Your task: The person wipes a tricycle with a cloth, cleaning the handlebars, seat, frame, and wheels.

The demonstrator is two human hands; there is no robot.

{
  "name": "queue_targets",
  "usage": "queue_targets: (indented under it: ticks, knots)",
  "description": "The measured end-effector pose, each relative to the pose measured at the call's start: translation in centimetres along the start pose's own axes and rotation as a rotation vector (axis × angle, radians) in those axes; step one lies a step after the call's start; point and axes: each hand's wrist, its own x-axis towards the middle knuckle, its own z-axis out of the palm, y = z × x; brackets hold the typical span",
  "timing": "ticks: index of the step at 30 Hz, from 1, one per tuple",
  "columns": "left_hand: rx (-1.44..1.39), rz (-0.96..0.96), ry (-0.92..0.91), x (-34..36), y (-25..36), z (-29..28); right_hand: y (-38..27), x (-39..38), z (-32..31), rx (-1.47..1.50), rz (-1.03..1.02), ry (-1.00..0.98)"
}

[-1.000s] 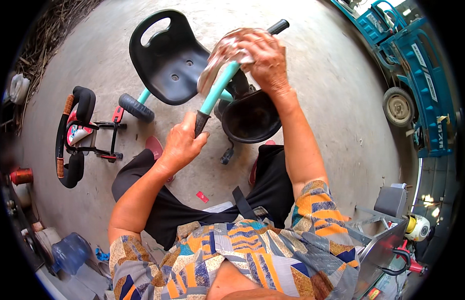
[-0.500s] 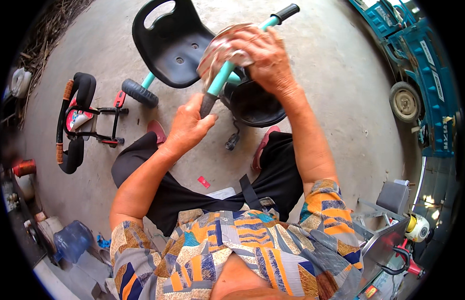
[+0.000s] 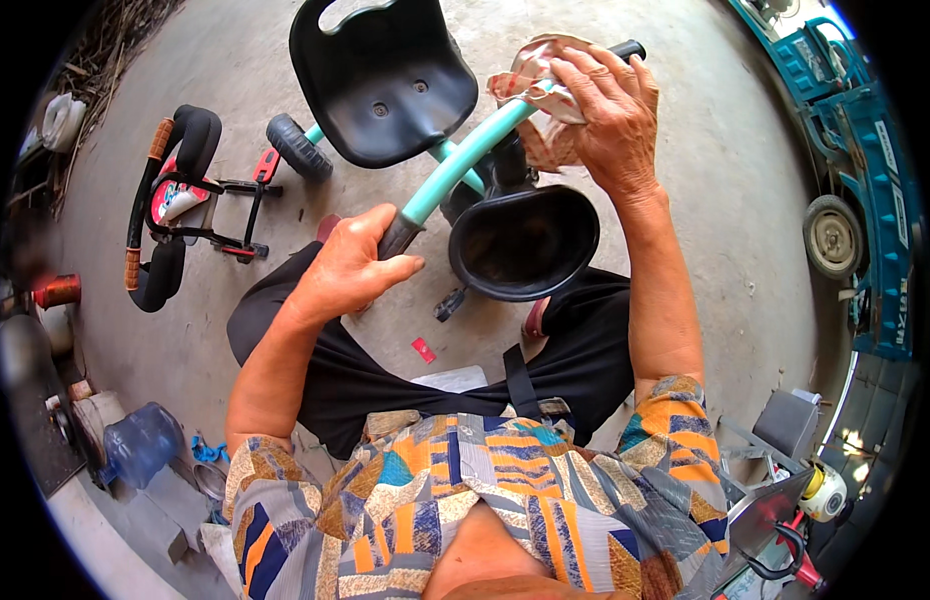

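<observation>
A small ride-on tricycle lies before me, with a teal handlebar (image 3: 469, 154), a black seat (image 3: 381, 95) and a black oval bowl-shaped part (image 3: 520, 244). My left hand (image 3: 355, 258) is closed round the dark grip (image 3: 399, 232) at the bar's lower left end. My right hand (image 3: 615, 120) holds a crumpled pale cloth with red markings (image 3: 545, 140) round the upper right of the bar, below the far grip (image 3: 627, 50). The cloth hides part of the bar beneath it.
A black-and-red frame with padded bar (image 3: 180, 215) lies on the concrete floor at left. A teal cargo vehicle (image 3: 880, 220) stands right. A blue water jug (image 3: 140, 445), dry sticks (image 3: 95, 65) and a metal object with bits (image 3: 770, 480) line the edges.
My right hand and the cloth have moved right and slightly up along the bar toward its far grip, baring more teal tube. The tricycle and view have shifted; my left hand still grips the lower end.
</observation>
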Motion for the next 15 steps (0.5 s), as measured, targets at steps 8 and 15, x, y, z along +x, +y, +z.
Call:
queue_targets:
  ticks: [8,15]
  knots:
    - [0.110,-0.059,-0.045,-0.7,2.6,-1.3,3.6,0.0,1.3,0.036,0.084,0.110]
    - [0.266,0.069,0.022,-0.6,1.2,-1.4,5.8,0.0,1.8,0.169,0.456,0.219]
